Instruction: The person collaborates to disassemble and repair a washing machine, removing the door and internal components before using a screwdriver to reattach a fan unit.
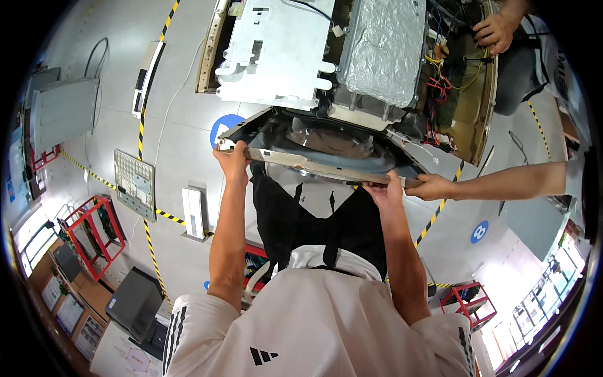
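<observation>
In front of my knees I hold the front panel (314,162) of a washing machine, tilted, its round dark door recess facing up. My left hand (232,164) is closed around its near left corner. Nearer the right end, my right hand (386,190) grips the same edge, fingers underneath. A co-worker's hand (433,187) holds the right corner from the side. Just beyond the panel stands the opened machine, with a white plate (276,53) and a silver-foil-covered part (383,50). Whether the panel still touches the machine, I cannot tell.
Loose red and yellow wires (443,75) show inside the machine's right side, where a co-worker's other hand (496,32) rests on the rim. On the floor to the left are a perforated panel (134,184), a white strip-shaped part (193,212) and a red frame (94,235).
</observation>
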`<act>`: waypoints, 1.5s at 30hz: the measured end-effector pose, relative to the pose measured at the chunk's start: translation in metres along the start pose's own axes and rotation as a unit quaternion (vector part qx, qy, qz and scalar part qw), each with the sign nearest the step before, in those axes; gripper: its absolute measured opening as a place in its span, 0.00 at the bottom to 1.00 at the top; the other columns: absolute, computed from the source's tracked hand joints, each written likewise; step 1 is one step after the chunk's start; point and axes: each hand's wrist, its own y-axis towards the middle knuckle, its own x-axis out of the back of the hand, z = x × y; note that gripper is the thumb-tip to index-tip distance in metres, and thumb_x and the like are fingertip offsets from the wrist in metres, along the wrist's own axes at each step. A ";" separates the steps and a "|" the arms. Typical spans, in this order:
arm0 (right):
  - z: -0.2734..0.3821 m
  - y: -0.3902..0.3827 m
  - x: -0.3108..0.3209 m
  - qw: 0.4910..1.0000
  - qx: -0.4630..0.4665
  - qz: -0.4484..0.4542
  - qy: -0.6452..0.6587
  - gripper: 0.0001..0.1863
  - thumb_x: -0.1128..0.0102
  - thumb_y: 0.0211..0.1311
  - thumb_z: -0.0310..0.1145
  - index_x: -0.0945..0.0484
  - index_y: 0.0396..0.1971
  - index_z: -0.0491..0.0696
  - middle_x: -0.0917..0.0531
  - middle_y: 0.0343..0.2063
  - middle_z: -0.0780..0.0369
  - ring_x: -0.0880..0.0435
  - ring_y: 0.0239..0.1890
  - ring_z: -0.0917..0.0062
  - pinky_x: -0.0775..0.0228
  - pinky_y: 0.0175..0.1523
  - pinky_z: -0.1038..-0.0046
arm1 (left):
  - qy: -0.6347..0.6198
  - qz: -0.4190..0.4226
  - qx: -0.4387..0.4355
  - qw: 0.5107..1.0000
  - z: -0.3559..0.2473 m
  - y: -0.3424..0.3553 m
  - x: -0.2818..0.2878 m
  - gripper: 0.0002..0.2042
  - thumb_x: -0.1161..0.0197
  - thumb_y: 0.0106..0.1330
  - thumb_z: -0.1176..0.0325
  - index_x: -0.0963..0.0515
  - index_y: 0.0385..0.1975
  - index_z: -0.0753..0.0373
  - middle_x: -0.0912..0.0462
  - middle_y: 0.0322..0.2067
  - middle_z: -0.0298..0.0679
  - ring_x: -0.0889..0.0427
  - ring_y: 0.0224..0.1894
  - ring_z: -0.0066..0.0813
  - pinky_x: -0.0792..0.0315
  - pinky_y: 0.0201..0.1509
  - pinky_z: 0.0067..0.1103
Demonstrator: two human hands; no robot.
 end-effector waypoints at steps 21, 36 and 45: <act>-0.039 0.005 0.033 0.997 -0.007 -0.050 0.066 0.15 0.45 0.50 0.34 0.33 0.38 0.47 0.29 0.36 0.55 0.30 0.33 0.62 0.34 0.39 0.53 | 0.608 0.341 -0.519 0.495 0.025 -0.025 0.017 0.09 0.36 0.43 0.73 0.26 0.25 0.62 0.21 0.28 0.41 0.20 0.35 0.38 0.25 0.36 0.29; -0.044 -0.004 0.047 0.999 0.020 -0.030 0.012 0.19 0.47 0.45 0.30 0.31 0.42 0.46 0.31 0.45 0.53 0.32 0.48 0.56 0.37 0.49 0.48 | 0.597 0.497 -0.448 0.442 0.024 -0.009 0.023 0.10 0.36 0.44 0.67 0.22 0.28 0.60 0.19 0.30 0.42 0.19 0.36 0.41 0.26 0.39 0.33; -0.051 -0.025 0.031 0.992 -0.012 -0.118 0.048 0.16 0.48 0.45 0.28 0.33 0.37 0.41 0.28 0.34 0.50 0.28 0.34 0.55 0.34 0.35 0.49 | 0.642 0.482 -0.412 0.431 0.005 -0.029 0.039 0.10 0.34 0.43 0.65 0.22 0.27 0.58 0.19 0.27 0.39 0.19 0.34 0.37 0.26 0.38 0.31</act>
